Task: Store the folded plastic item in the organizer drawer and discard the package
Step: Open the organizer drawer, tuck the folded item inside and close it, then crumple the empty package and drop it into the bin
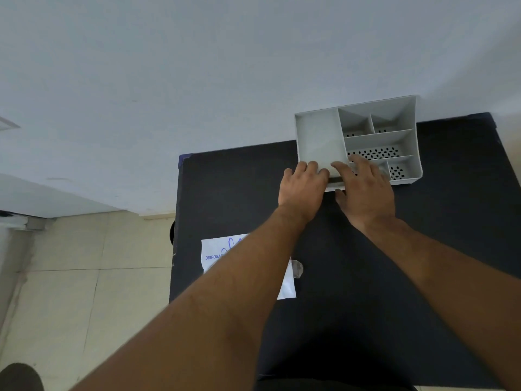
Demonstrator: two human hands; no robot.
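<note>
A grey organizer [318, 131] with several open compartments stands at the back of the dark table, against the wall. A low drawer front [334, 189] sticks out a little at its front left, with a dark gap above it. My left hand [303, 187] curls its fingers over the organizer's front rim. My right hand [366, 187] lies on the front compartments, fingers spread, thumb against the drawer front. Something pale [335, 173] shows between the two hands; I cannot tell whether it is the folded plastic item. The white package [218, 253] with blue print lies nearer me, partly under my left forearm.
A small crumpled clear scrap [297, 268] lies beside the package. The table's [451, 221] left edge drops to a beige tiled floor [70, 277]. A pale wall [197, 80] rises behind the organizer. A dark rounded shape [17, 376] sits at the bottom left corner.
</note>
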